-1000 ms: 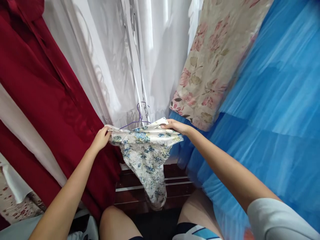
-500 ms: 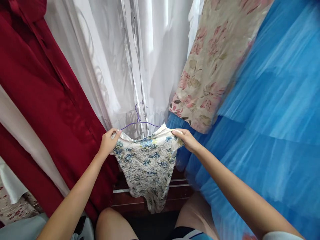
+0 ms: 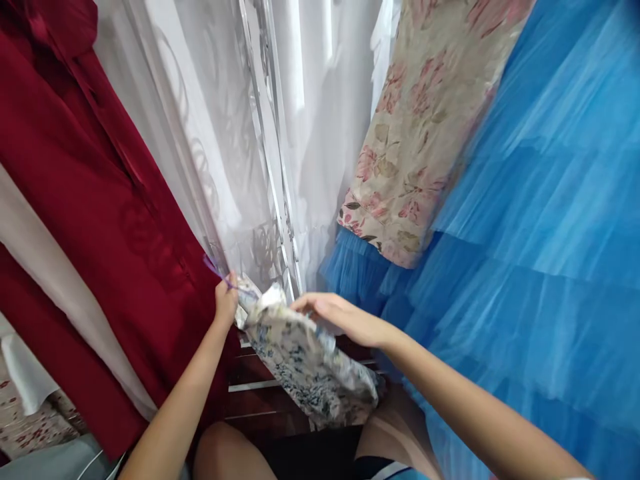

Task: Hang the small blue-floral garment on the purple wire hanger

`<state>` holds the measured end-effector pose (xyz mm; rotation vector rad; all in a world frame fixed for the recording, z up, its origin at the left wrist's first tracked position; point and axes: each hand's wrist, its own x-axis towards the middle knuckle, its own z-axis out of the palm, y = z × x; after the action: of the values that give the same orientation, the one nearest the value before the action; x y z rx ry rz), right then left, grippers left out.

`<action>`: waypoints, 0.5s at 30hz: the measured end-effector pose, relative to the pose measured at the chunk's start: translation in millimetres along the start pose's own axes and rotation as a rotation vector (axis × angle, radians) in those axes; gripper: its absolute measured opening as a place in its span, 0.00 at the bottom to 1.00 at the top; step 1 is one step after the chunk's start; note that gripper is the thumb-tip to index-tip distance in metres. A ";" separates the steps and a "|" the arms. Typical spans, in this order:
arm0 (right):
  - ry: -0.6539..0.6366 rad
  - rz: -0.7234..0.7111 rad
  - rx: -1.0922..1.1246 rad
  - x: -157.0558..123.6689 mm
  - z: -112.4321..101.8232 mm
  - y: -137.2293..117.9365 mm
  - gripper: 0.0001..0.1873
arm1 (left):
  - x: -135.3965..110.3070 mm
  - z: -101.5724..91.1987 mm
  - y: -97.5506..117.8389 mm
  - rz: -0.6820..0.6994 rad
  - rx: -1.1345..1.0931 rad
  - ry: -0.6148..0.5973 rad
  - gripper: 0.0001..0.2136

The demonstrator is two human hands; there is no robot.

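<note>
A short floral top (image 3: 310,360), whitish with blue and yellow print, hangs slanted and smeared by motion in front of me. On the left, my left hand (image 3: 227,301) is closed around its purple clothes hanger (image 3: 215,267), close to the top's neckline. The hanger's hook points up and left, and part of it is hidden by fabric. My right hand (image 3: 345,317) is at the top's right upper edge, fingers stretched out and together, palm toward the cloth. Whether its fingertips touch the cloth I cannot tell.
A dark red garment (image 3: 125,220) hangs on the left. White curtains (image 3: 320,133) hang behind a shiny metal pole (image 3: 273,133). On the right hang a cream floral garment (image 3: 400,167) and a tiered blue tulle skirt (image 3: 525,267). My knees are below, over a dark slatted surface (image 3: 265,400).
The top has turned from facing me spread flat to slanting sideways. My left hand has shifted onto the hanger, which tilts left. My right hand has let go of the shoulder and moved inward.
</note>
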<state>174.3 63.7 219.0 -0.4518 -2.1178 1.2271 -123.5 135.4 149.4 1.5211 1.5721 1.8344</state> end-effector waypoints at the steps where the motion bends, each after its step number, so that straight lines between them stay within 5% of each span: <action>1: -0.044 0.002 -0.005 -7.4 4.8 3.8 0.25 | -9.4 1.4 -2.7 -0.029 -0.046 0.006 0.24; 5: 0.172 -0.001 -0.202 -21.4 4.1 39.8 0.24 | -41.7 16.3 11.3 -0.096 -0.213 -0.068 0.30; 8: 0.272 0.027 -0.273 -22.0 4.9 68.8 0.28 | -57.7 40.5 38.4 -0.213 -0.531 -0.362 0.30; 11: 0.242 0.102 -0.202 -27.4 14.8 86.9 0.23 | -71.2 64.9 61.8 -0.388 -0.915 -0.673 0.26; 15: 0.292 0.270 0.104 -54.1 27.5 99.7 0.24 | -92.2 75.4 71.2 -0.484 -1.017 -0.724 0.20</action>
<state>193.2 65.2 103.8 -0.8375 -1.7780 1.3212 4.0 80.6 150.7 0.9795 0.4433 1.2239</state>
